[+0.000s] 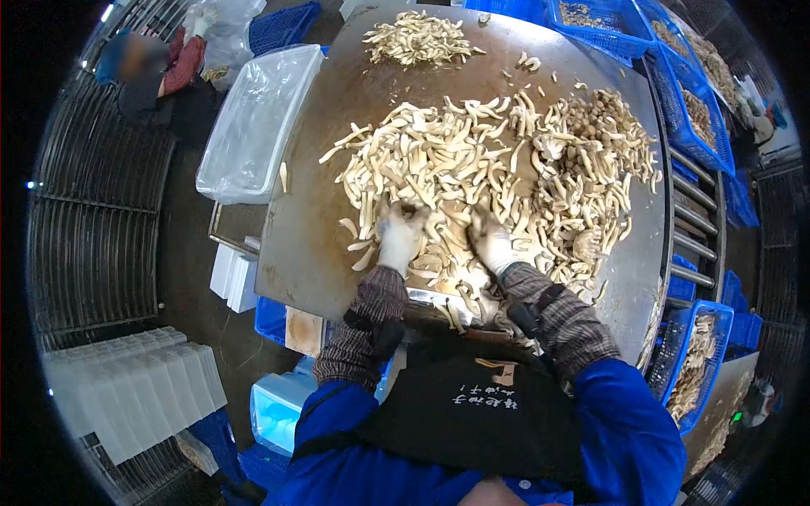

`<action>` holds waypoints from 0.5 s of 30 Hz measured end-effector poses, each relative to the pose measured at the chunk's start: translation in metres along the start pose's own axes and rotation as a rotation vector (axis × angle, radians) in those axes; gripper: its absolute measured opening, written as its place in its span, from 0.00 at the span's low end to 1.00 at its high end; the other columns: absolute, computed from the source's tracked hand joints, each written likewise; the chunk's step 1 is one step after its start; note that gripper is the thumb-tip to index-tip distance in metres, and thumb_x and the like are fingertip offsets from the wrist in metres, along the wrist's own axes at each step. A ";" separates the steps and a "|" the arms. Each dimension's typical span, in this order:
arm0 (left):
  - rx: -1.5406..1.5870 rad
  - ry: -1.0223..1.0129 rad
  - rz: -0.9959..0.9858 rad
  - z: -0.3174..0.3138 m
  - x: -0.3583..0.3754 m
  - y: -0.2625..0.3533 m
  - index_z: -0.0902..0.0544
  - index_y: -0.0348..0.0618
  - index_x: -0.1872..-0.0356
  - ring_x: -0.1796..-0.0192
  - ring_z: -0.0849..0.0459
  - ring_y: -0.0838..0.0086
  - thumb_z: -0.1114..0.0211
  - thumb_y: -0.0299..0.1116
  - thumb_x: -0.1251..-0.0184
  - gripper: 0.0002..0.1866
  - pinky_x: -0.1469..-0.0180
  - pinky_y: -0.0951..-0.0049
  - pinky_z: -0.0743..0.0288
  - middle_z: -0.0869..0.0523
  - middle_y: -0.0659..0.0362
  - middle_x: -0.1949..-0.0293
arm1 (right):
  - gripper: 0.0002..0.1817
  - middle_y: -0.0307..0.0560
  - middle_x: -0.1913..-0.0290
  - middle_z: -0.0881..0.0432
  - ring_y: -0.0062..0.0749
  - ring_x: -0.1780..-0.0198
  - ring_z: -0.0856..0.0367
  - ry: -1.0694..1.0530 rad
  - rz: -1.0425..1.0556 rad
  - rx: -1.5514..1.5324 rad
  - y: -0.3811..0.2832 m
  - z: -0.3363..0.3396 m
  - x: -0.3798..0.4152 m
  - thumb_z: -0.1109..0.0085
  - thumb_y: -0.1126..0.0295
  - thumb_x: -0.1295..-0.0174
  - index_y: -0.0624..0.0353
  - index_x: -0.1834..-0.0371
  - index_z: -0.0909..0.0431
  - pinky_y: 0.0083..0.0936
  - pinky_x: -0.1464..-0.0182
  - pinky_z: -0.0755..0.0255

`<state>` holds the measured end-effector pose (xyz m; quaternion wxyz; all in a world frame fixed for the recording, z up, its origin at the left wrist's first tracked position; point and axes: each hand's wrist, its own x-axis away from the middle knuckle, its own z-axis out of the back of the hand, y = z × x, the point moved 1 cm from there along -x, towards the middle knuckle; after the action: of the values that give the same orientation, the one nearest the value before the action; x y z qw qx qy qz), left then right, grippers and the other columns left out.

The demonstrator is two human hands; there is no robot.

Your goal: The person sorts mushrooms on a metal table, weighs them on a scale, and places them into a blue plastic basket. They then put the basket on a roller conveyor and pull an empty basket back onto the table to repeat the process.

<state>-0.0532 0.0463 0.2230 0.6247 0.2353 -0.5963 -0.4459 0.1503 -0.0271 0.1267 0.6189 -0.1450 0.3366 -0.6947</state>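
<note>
Pale long-stemmed mushrooms (430, 156) lie in a broad pile on a metal table (308, 228). My left hand (400, 234), in a whitish glove with darker fingers, is at the pile's near left edge. My right hand (491, 240), gloved likewise, reaches into the pile's near middle. The fingers of both hands are blurred and partly among the mushrooms, so what they hold cannot be made out. Between the hands and my apron, some mushrooms lie by a shiny metal edge (426, 297). Clustered brownish mushrooms (595, 122) lie to the right.
A smaller mushroom heap (418, 38) is at the table's far side. A plastic-lined white bin (257, 122) stands left, near another person (156, 76). Blue baskets (696, 354) and a roller conveyor (696, 219) are at the right. White stacked boxes (139, 388) stand lower left.
</note>
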 end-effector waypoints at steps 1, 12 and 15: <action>-0.479 0.258 -0.342 -0.005 0.008 0.000 0.23 0.29 0.48 0.54 0.17 0.65 0.34 0.37 0.33 0.21 0.55 0.72 0.20 0.19 0.46 0.49 | 0.22 0.62 0.50 0.18 0.44 0.54 0.16 -0.010 -0.200 -0.274 -0.005 0.009 -0.003 0.46 0.70 0.31 0.61 0.34 0.32 0.35 0.50 0.22; 0.541 -0.412 0.011 -0.122 0.017 -0.043 0.29 0.37 0.37 0.49 0.20 0.71 0.44 0.48 0.25 0.26 0.51 0.73 0.22 0.19 0.55 0.50 | 0.19 0.46 0.56 0.16 0.16 0.68 0.23 0.124 -0.660 -0.926 -0.082 0.094 -0.003 0.41 0.72 0.35 0.57 0.41 0.24 0.11 0.74 0.32; 0.598 -0.425 -0.008 -0.127 0.017 -0.042 0.22 0.39 0.52 0.71 0.24 0.79 0.44 0.38 0.25 0.13 0.73 0.81 0.29 0.20 0.62 0.66 | 0.23 0.46 0.52 0.18 0.21 0.56 0.21 -0.022 -0.475 -0.840 -0.056 0.097 0.006 0.40 0.68 0.33 0.58 0.35 0.29 0.19 0.56 0.25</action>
<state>0.0544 -0.0191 0.1746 0.3888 0.3121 -0.8157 -0.2933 0.1665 -0.0598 0.2322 0.3348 -0.4627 0.5389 -0.6192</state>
